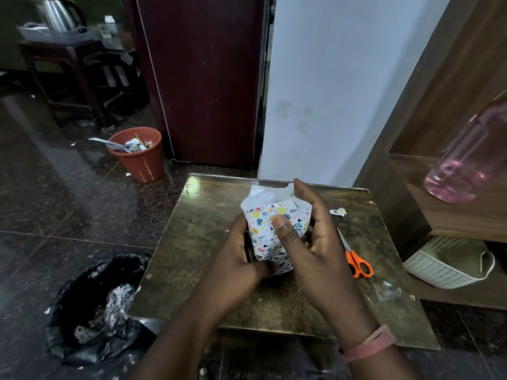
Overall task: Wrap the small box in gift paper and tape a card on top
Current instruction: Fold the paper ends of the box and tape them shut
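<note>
I see a black bag [96,305] on the floor at the left. On the small table [192,242], my left hand [236,259] and right hand [310,242] both grip the box in gift paper [263,229], its far end still open. Orange scissors [356,260] lie just right.

— How many things are on the worn brown square table [197,242]?

— One small box wrapped in white paper printed with coloured shapes [275,234], one pair of orange-handled scissors [356,260], one small scrap of printed paper [338,212]. Two hands: left hand [236,259], right hand [315,237].

— And around it?

— One orange plastic bin [140,157], one black bin bag [82,305], one white woven basket [444,267], one pink transparent bottle [466,160], one steel kettle [59,13].
</note>
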A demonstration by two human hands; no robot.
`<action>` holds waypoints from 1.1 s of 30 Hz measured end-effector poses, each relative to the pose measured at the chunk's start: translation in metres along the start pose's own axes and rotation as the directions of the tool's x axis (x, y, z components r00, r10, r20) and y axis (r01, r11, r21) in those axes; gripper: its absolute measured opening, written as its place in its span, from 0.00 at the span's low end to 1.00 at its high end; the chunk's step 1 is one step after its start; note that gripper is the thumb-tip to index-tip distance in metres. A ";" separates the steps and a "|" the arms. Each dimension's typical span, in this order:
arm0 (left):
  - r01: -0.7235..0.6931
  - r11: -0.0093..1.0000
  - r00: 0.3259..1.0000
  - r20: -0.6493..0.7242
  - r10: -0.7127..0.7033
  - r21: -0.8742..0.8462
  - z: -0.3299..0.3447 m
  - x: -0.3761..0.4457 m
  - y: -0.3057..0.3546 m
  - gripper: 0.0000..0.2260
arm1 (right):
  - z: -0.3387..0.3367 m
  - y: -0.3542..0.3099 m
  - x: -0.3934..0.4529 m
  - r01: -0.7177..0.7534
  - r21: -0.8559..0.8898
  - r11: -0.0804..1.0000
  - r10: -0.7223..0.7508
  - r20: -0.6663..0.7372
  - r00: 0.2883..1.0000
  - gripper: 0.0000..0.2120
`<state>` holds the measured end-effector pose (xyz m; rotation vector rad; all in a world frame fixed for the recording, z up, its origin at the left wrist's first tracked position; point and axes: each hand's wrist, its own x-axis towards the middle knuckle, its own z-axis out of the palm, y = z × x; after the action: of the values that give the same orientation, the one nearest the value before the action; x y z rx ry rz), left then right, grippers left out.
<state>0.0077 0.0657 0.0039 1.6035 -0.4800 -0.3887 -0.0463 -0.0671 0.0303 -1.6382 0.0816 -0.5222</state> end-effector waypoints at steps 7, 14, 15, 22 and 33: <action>-0.158 0.984 0.985 -0.080 0.152 -0.086 0.004 -0.006 0.012 0.31 | -0.003 0.005 -0.001 0.010 -0.117 0.993 -0.008 0.023 1.000 0.30; -0.230 0.967 0.964 -0.159 0.212 -0.106 0.000 -0.002 0.014 0.29 | -0.003 0.000 -0.001 -0.010 -0.074 0.997 0.012 0.027 1.000 0.28; -0.229 0.968 0.965 -0.157 0.212 -0.101 0.000 -0.002 0.014 0.29 | -0.003 0.001 0.000 -0.018 -0.074 0.997 0.020 0.024 1.000 0.29; -0.200 0.972 0.973 -0.144 0.183 -0.119 -0.001 0.000 0.015 0.29 | -0.004 0.000 0.000 -0.034 -0.102 0.994 0.038 0.031 0.999 0.24; -0.158 0.978 0.980 -0.140 0.139 -0.134 -0.001 -0.002 0.014 0.27 | -0.014 0.001 0.004 -0.092 -0.118 0.989 0.080 -0.098 0.992 0.23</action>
<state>0.0059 0.0668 0.0177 1.4327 -0.4580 -0.1994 -0.0474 -0.0814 0.0308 -1.7210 0.2567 -0.5360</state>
